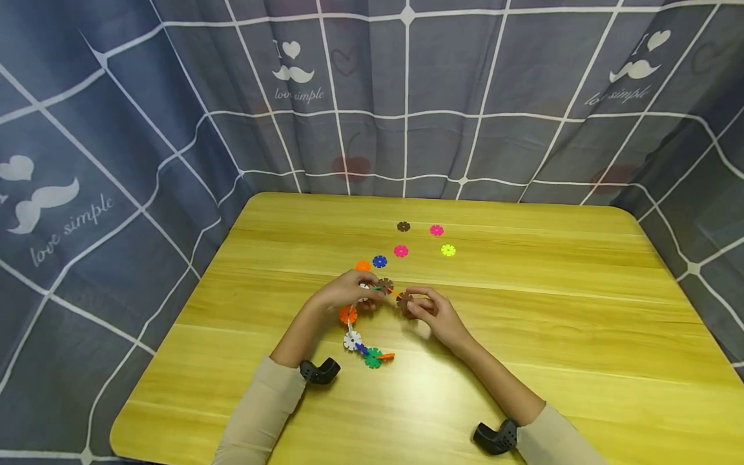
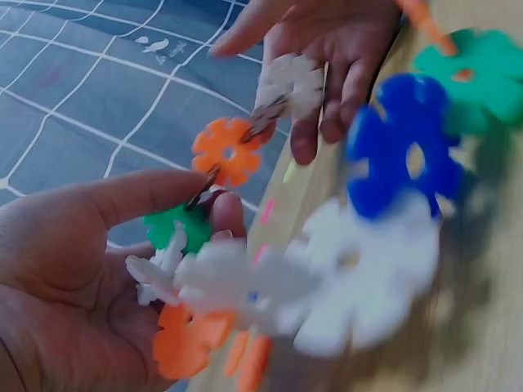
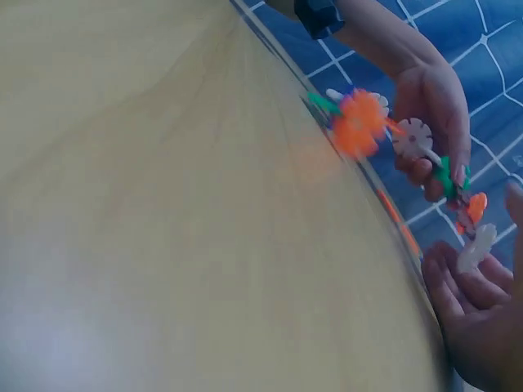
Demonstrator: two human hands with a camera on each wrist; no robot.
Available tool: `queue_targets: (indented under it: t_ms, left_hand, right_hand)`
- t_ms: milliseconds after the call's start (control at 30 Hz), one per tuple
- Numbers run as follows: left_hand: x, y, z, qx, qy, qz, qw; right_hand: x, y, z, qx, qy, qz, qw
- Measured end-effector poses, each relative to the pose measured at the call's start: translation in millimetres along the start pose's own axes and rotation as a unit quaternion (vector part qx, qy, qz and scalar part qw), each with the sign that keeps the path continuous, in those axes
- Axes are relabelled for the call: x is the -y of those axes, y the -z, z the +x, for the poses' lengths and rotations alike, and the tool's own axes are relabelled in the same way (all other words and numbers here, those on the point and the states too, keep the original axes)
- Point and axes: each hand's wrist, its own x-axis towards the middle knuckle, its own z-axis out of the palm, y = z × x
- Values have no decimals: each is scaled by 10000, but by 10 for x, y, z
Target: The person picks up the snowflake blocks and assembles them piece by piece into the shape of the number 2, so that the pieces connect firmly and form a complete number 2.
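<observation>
one chain of notched discs (image 1: 345, 316) hangs over the table (image 1: 558, 310). the left hand (image 1: 347, 289) reaches across, pinching it between thumb and forefinger; the right hand (image 1: 440, 318) faces it, fingers loosely bent, thumb apart, contact with the end disc unclear. loose discs (image 1: 401, 248) lie beyond.

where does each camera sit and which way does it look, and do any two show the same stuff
Head: worn on the head, facing forward and down over the table to the curtain; left hand, right hand and sleeves show.
Left wrist: faces the left hand and the disc chain; the right hand shows beyond.
Right wrist: looks across the table, both hands at the right side.
Shared: both wrist views show both hands and the chain.
</observation>
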Motion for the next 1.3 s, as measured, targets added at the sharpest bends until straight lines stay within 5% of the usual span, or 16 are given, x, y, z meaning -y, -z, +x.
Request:
queue_targets:
  t_ms: [167,300,467,567,633,767,1000,1133,1300]
  left_hand:
    - [30,89,-75,7,180,-393,9991]
    - [55,149,-164,172,103,805,9966]
    - [29,103,-264,-220,-525,2674,9619]
    - [52,37,-265,-223,-1127,3145,9423]
    - [96,14,-247,-96,-1406,3232,9358]
    - [212,87,-225,183,-1373,2935,9459]
    - [335,425,-331,608,-619,1982,9763]
    - [394,514,-321,838,-523,1493,9839]
    - [401,552,-295,873,-475,1533,9832]
  right_hand:
    - [98,-6,-46,-57,423,-317,9986]
    - [-22,-27,-2,-280,1254,-1294,9832]
    - [-162,-103,84,-492,1976,-2222,9535]
    - [-182,-173,142,-488,2074,-2332,9488]
    - [-183,-217,194,-387,2019,-2371,9495]
    - [-141,-257,343,97,1644,-2646,9502]
    - [-78,-294,792,705,1167,-2918,9467]
    - [-121,-375,1001,1037,1289,-3402,9257]
    - [-129,-467,1105,1159,1450,-4114,8923]
